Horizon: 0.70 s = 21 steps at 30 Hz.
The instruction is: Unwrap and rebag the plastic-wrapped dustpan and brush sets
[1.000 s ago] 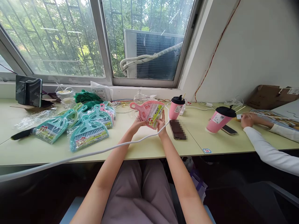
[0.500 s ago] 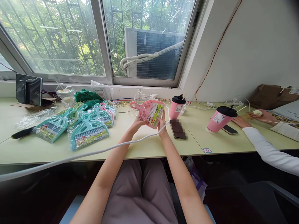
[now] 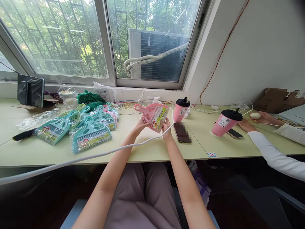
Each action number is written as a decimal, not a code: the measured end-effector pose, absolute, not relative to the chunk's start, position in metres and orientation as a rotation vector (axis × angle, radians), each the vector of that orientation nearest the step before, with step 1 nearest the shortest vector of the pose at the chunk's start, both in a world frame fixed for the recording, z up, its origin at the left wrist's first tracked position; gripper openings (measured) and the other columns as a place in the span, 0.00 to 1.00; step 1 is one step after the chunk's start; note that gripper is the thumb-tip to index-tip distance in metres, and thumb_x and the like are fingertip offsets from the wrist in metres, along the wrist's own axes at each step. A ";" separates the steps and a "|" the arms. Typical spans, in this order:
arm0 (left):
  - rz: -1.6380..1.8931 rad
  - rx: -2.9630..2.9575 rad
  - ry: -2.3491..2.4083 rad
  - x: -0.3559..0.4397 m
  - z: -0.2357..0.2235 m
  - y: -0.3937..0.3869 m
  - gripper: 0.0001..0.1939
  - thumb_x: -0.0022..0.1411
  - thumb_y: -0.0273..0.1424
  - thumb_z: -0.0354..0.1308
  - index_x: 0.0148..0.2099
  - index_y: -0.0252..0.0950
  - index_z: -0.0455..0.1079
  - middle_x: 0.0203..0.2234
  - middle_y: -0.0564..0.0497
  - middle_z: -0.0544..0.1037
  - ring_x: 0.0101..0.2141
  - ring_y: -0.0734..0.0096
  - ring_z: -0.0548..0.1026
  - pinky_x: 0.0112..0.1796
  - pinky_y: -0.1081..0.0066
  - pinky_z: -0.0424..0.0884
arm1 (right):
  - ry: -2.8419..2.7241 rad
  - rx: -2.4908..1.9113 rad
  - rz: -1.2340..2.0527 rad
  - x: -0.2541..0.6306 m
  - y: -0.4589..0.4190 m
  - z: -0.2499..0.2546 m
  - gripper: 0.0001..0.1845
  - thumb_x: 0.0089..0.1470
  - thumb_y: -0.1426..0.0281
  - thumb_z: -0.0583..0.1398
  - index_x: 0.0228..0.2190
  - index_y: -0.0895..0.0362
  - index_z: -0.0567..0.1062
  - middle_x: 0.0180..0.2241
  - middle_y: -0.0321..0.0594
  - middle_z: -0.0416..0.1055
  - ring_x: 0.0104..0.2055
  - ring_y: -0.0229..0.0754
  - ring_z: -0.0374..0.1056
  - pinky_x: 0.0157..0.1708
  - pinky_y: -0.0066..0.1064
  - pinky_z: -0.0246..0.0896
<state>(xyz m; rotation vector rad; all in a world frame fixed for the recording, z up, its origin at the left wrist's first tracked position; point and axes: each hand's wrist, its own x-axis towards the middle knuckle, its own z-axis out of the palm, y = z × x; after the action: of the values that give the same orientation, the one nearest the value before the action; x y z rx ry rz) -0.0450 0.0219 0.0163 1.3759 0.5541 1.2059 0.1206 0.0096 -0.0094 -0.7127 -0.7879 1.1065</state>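
Both my hands hold a pink mini dustpan-and-brush set [image 3: 152, 114] in clear wrap, just above the pale green desk [image 3: 152, 149]. My left hand [image 3: 140, 126] grips its lower left edge. My right hand [image 3: 166, 127] pinches the lower right corner by the yellow label. A white cable [image 3: 95, 156] runs across the desk and under my wrists. To the left lies a pile of wrapped teal and pink dustpan sets [image 3: 83, 127].
A phone [image 3: 182, 132] lies right of my hands, with two pink lidded cups [image 3: 182, 110] [image 3: 226, 122] beyond. A co-worker's white-sleeved arms [image 3: 274, 152] reach in from the right, one hand holding a pale round object [image 3: 255, 115]. A black device [image 3: 30, 91], bags and a window sill line the back.
My hands and the pink set have hardly moved; my right fingers shifted slightly on its corner. The co-worker's hands drew apart, and one now lifts a pale round object.
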 end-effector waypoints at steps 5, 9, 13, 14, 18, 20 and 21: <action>1.242 1.416 0.569 -0.047 0.019 0.022 0.40 0.43 0.35 0.74 0.59 0.38 0.67 0.48 0.43 0.78 0.53 0.48 0.72 0.52 0.53 0.68 | -0.806 -0.670 1.130 0.120 0.009 -0.010 0.21 0.45 0.72 0.64 0.43 0.50 0.69 0.40 0.36 0.78 0.42 0.42 0.75 0.40 0.36 0.74; 1.025 1.490 0.513 -0.047 0.017 0.019 0.40 0.45 0.37 0.73 0.61 0.38 0.67 0.50 0.41 0.77 0.53 0.47 0.72 0.51 0.51 0.68 | -0.821 -0.608 1.130 0.118 0.005 -0.007 0.20 0.46 0.70 0.64 0.43 0.51 0.69 0.40 0.37 0.78 0.44 0.44 0.75 0.43 0.39 0.75; 0.784 1.585 0.431 -0.042 0.014 0.015 0.38 0.47 0.34 0.73 0.60 0.39 0.68 0.52 0.40 0.76 0.55 0.48 0.71 0.52 0.53 0.67 | -0.805 -0.590 1.140 0.119 0.002 -0.005 0.20 0.47 0.70 0.63 0.44 0.51 0.69 0.41 0.38 0.77 0.43 0.44 0.75 0.43 0.40 0.75; 0.783 1.582 0.415 -0.042 0.014 0.014 0.37 0.47 0.34 0.73 0.59 0.39 0.69 0.52 0.40 0.76 0.54 0.49 0.71 0.53 0.53 0.67 | -0.793 -0.589 1.139 0.119 0.001 -0.005 0.20 0.47 0.70 0.63 0.44 0.51 0.69 0.41 0.37 0.77 0.43 0.43 0.75 0.43 0.40 0.75; 0.990 1.384 0.352 -0.051 0.022 0.014 0.33 0.49 0.46 0.69 0.56 0.40 0.71 0.51 0.41 0.76 0.53 0.50 0.72 0.52 0.53 0.66 | -0.744 -0.586 1.129 0.118 0.003 -0.004 0.20 0.45 0.73 0.64 0.42 0.51 0.69 0.41 0.36 0.78 0.43 0.42 0.75 0.43 0.38 0.75; 1.134 1.221 0.311 -0.062 0.028 0.015 0.37 0.51 0.58 0.61 0.57 0.42 0.69 0.55 0.42 0.73 0.57 0.49 0.69 0.53 0.52 0.66 | -0.748 -0.585 1.138 0.117 0.003 -0.004 0.21 0.44 0.73 0.64 0.42 0.51 0.69 0.40 0.36 0.78 0.42 0.42 0.75 0.43 0.38 0.75; 1.201 1.149 0.301 -0.068 0.031 0.016 0.40 0.51 0.63 0.56 0.58 0.43 0.68 0.56 0.42 0.72 0.58 0.49 0.67 0.52 0.52 0.66 | -0.760 -0.588 1.146 0.117 0.004 -0.005 0.21 0.44 0.73 0.64 0.42 0.51 0.69 0.39 0.36 0.78 0.42 0.42 0.76 0.43 0.38 0.75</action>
<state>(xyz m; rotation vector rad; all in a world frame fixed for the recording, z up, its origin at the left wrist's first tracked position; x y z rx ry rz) -0.0676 0.0159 0.0309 1.1492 0.3014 1.2008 0.1168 0.0038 -0.0045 -0.5883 -0.7598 1.1462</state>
